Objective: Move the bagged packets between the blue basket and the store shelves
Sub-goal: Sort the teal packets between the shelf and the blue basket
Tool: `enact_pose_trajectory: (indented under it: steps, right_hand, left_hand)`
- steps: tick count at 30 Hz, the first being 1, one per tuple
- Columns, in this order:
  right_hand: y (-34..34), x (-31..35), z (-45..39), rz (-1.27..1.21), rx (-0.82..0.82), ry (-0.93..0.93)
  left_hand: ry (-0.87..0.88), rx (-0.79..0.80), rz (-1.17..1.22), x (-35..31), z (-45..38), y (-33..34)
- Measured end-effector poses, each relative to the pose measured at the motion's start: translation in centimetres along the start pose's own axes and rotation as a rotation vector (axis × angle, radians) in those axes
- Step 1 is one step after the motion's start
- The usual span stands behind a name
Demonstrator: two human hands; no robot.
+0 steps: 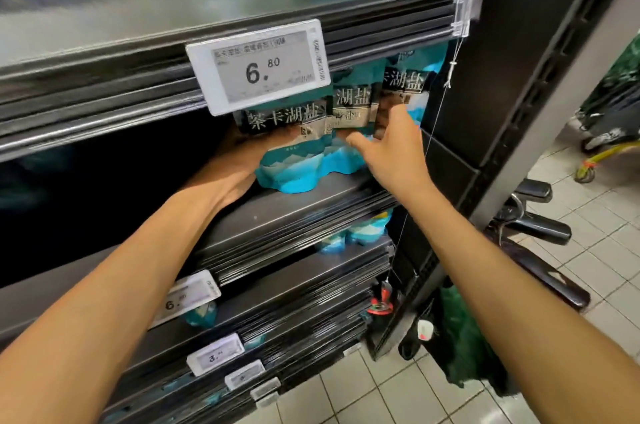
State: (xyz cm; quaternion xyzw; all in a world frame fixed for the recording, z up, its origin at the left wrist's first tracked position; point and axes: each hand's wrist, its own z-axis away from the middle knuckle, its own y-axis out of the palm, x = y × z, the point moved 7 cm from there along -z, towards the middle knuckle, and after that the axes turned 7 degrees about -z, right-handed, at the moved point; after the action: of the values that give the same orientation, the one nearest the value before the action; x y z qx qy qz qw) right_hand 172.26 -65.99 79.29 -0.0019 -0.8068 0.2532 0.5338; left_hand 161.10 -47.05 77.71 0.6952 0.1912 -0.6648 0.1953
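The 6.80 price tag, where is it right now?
In the head view the 6.80 price tag hangs from the front edge of the upper shelf, centre-left, directly above the teal salt packets that the left hand is holding.

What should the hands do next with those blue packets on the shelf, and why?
Probably the left hand should push its packet back and set it upright beside the other packets. Its base looks to hang over the shelf edge, and the right hand is spread open against the row as if steadying it. The blue basket is not in view.
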Motion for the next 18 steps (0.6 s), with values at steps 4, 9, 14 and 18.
enact_pose_trajectory:
  steps: [4, 9, 14, 18]
  right_hand:
    - [-0.7, 0.2, 2.2, 0.092, -0.120, -0.171]
    - [-1.5, -0.5, 2.7, 0.017, -0.211, -0.172]
    - [-1.7, -1.0, 2.9, -0.027, -0.188, -0.160]
    - [-1.6, -1.3, 3.7, -0.049, -0.181, -0.139]
  left_hand:
    - [0.006, -0.074, 0.000, 0.4, -0.3, 1.0]
    - [0.046, -0.134, -0.033, 1.1, -0.7, 3.1]
    - [-0.048, -0.270, -0.016, 2.4, -0.6, 4.7]
    - [-0.141, -0.226, -0.061, 2.9, 0.0, 4.4]
